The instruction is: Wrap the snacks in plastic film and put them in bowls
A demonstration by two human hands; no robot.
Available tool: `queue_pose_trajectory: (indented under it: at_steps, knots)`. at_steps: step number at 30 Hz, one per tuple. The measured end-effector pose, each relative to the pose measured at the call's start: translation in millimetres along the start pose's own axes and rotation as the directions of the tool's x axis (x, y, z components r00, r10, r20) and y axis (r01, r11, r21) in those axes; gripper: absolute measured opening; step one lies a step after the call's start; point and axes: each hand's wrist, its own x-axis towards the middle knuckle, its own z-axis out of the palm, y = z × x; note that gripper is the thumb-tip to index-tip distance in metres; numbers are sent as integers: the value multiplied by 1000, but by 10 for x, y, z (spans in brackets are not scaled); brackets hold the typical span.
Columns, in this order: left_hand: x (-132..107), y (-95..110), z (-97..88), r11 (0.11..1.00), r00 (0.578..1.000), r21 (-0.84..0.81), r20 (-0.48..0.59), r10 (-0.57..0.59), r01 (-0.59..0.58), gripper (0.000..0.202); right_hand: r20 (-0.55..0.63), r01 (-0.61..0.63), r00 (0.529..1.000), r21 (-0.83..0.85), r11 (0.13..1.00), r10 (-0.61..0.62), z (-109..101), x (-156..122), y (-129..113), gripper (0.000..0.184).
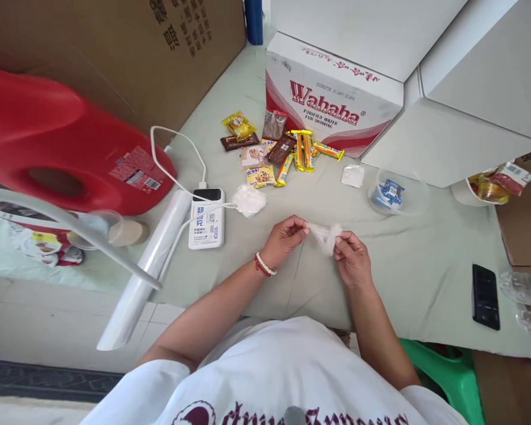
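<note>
A crumpled piece of thin translucent plastic film is stretched between my two hands above the green tablecloth. My left hand pinches its left end between thumb and fingertips. On the other side, my right hand grips the bunched right end. Whether the film is a bag or a glove, I cannot tell. A folded white plastic packet lies beyond my left hand, beside a white power bank with cables. A similar packet is farther back to the right.
Several wrapped snacks lie before a Wahaha carton. To the right are a clear bowl with blue packets and a phone. A red jug and a plastic roll occupy the left; a green stool stands below.
</note>
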Motion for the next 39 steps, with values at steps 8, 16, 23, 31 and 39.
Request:
queue_pose_trajectory:
  at_steps: [8,16,23,31,39]
  knots:
    - [-49,58,14,995,983,-13,151,103,-102,37,52,20,998,-25,999,-18,-158,-66,-126,45]
    - [-44,29,-4,971,978,119,58,200,-205,34,-5,145,989,-151,978,-147,-70,67,-254,25]
    - [11,47,-47,983,970,48,-158,184,-179,40,-197,168,962,-124,978,-190,-410,-171,-277,23]
    - [-95,37,3,928,936,121,44,349,-352,22,-25,20,999,-361,933,-31,-93,-230,-265,39]
    - [-160,-7,180,952,970,306,-235,54,21,36,-142,-46,990,-215,976,15,334,-3,-192,37]
